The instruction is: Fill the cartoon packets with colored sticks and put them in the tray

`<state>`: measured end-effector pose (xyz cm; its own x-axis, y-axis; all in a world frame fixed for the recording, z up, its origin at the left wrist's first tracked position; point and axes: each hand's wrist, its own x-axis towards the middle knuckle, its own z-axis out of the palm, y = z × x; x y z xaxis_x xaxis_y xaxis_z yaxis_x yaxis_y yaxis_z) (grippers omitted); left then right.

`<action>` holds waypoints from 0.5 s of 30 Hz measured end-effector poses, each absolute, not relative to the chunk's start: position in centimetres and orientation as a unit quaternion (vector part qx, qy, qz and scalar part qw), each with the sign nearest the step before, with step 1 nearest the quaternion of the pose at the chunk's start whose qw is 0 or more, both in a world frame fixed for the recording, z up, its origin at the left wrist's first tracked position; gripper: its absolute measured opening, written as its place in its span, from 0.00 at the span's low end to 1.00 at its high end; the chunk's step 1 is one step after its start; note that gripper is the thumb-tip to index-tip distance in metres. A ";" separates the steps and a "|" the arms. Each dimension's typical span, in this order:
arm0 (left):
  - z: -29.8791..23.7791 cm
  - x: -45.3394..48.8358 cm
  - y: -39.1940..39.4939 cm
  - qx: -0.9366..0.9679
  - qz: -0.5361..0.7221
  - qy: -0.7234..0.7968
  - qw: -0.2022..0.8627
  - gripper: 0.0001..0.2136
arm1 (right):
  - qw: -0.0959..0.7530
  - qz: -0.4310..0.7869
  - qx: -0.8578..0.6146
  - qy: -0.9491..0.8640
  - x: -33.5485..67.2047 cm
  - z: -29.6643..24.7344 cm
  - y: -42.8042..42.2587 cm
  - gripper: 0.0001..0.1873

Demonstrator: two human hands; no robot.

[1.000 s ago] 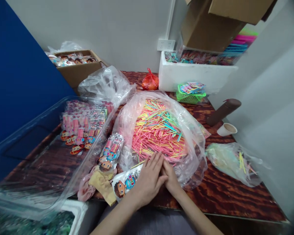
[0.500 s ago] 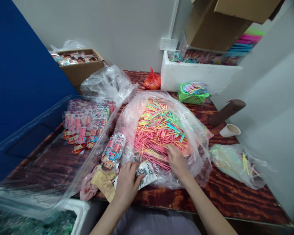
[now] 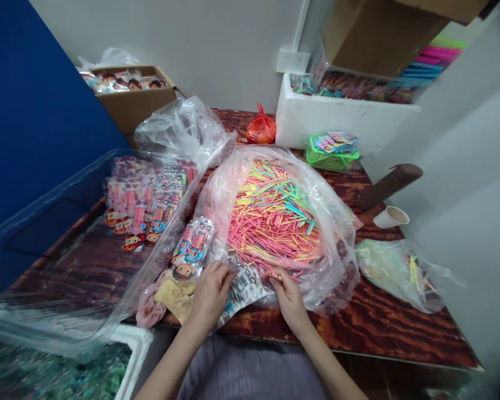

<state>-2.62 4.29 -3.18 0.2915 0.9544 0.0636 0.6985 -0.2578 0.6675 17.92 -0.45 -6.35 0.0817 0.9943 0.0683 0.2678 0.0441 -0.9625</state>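
Observation:
A large clear plastic bag (image 3: pixel 341 261) lies spread on the table, heaped with thin pink, yellow and blue sticks (image 3: pixel 270 216). My left hand (image 3: pixel 211 291) grips the edge of a flat printed packet (image 3: pixel 246 284) in front of the bag. To the packet's right, my right hand (image 3: pixel 290 303) is closed on a small bunch of sticks (image 3: pixel 276 276), their ends showing at the fingertips. Left of my left hand lie filled packets with a cartoon face (image 3: pixel 190 250). Pink and yellow cloths (image 3: pixel 173 297) sit beside my left wrist.
A clear plastic tub (image 3: pixel 150 278) at left holds several filled packets (image 3: pixel 144 200). Behind stand a cardboard box (image 3: pixel 133 108), a red bag (image 3: pixel 261 129), a white foam box (image 3: pixel 337 119) and a green basket (image 3: pixel 333 160). A brown flask (image 3: pixel 389 186), paper cup (image 3: pixel 391 217) and plastic bag (image 3: pixel 400 272) are at right.
My right hand has drawn back from the stick heap, down and left towards the packet, with a bunch of sticks in it. My left hand keeps hold of the packet, now turned and showing more.

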 end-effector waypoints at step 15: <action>-3.4 -3.6 4.4 0.756 0.310 0.532 0.221 0.09 | 0.478 0.406 -0.565 -0.536 18.1 -6.1 -0.2 0.10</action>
<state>-3.57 4.44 -3.37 0.2407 0.9421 0.2333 0.6678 -0.3352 0.6646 18.06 -0.20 -6.07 0.0947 0.9940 0.0540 0.2169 0.0323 -0.9757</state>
